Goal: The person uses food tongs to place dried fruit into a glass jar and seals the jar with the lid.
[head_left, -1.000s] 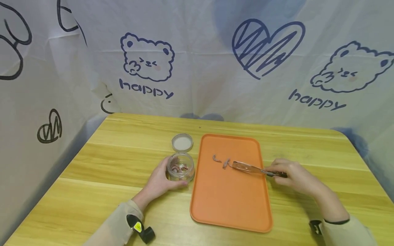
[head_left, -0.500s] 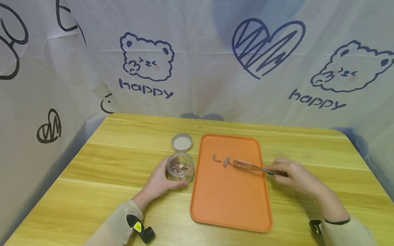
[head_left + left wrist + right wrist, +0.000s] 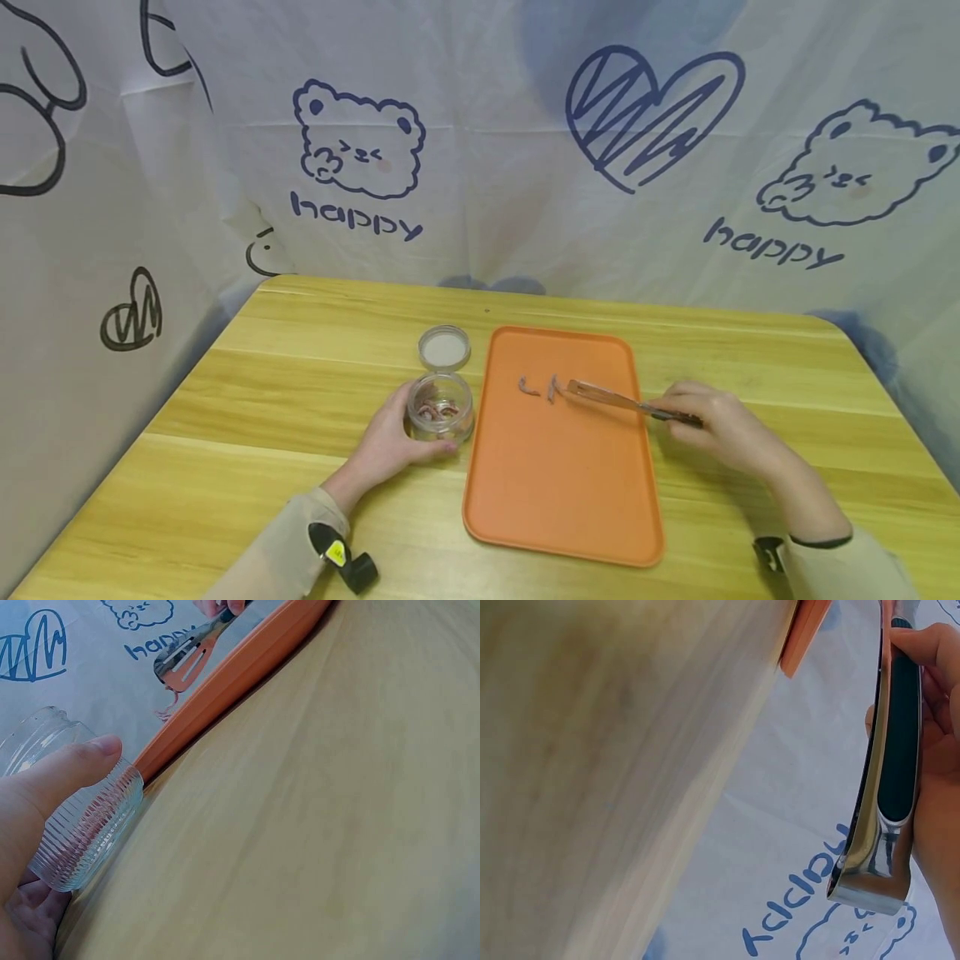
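My left hand grips a clear ribbed glass jar standing at the tray's left edge, thumb against its near side. Reddish curled pieces lie inside the jar. My right hand holds metal tongs with dark grips and slotted heads, pressed close together. At their tips a thin pinkish stringy piece hangs over the orange tray; the left wrist view shows this piece dangling below the slotted head. A similar small piece lies on the tray further left.
A round lid with a pale inside lies just behind the jar. The wooden table reaches back to a printed cloth hanging. Wrist cameras are strapped at both sleeves.
The tongs' tips have risen a little and turned more edge-on, and the stringy piece at them has moved up with them. The left hand and jar have stayed in place.
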Demonstrator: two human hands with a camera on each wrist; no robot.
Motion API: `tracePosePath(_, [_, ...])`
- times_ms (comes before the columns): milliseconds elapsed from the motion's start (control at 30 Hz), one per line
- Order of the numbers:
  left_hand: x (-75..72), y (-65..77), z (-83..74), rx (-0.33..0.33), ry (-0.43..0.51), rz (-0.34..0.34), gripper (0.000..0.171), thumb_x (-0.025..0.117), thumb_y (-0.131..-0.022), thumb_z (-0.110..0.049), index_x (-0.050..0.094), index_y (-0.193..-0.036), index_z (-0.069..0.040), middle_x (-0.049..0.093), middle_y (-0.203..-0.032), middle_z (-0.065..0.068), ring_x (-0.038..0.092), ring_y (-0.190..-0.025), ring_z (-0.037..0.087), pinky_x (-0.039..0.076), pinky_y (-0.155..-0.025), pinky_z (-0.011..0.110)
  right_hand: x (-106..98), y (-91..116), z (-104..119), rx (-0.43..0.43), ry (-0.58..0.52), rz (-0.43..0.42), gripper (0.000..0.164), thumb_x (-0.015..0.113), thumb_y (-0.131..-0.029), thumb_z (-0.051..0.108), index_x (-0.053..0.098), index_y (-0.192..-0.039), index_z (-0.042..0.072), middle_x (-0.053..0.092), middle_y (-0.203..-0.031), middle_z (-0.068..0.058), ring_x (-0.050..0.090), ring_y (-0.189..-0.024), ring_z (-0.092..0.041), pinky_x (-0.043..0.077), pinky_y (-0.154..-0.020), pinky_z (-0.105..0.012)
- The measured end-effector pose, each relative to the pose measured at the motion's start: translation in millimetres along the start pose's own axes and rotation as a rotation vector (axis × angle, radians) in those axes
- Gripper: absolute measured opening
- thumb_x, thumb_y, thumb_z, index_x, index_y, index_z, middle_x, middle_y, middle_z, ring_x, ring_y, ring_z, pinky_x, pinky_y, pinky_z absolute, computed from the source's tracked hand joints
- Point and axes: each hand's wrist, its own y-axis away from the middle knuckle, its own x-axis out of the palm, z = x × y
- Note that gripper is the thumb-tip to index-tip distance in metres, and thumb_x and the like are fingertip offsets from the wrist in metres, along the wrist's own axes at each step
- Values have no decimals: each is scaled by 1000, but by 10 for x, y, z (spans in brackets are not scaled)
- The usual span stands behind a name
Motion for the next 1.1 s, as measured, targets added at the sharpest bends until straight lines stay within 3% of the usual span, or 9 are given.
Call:
tracePosePath(400, [7, 1, 5, 0, -16, -3, 99, 91, -59, -36, 41, -140, -9, 52, -130, 11, 47, -122, 29, 34, -106, 49, -12, -14, 39, 12, 45, -36, 36, 73, -75, -11, 70, -108, 4, 61, -95, 5, 50, -77, -3, 48, -60, -25])
tracePosePath(733, [9, 3, 13, 10, -9, -8, 99, 92, -58, -35, 41, -140, -9, 52, -130, 11, 47, -122, 29, 34, -106, 48, -16, -33, 50, -15, 88, -104, 41, 75, -70, -12, 71, -108, 4, 63, -96, 2, 53, -77, -5, 46, -63, -18])
tracePosePath(1100, [12, 0, 26, 27, -13, -15, 98, 92, -58, -36, 42, -139, -9, 53, -129, 10, 48, -121, 28, 35, -105, 49, -23, -59, 76, -28, 67, -114, 41, 75, -70, -11, 71, -108, 5, 63, -97, 2, 53, -77, -5, 45, -65, -14])
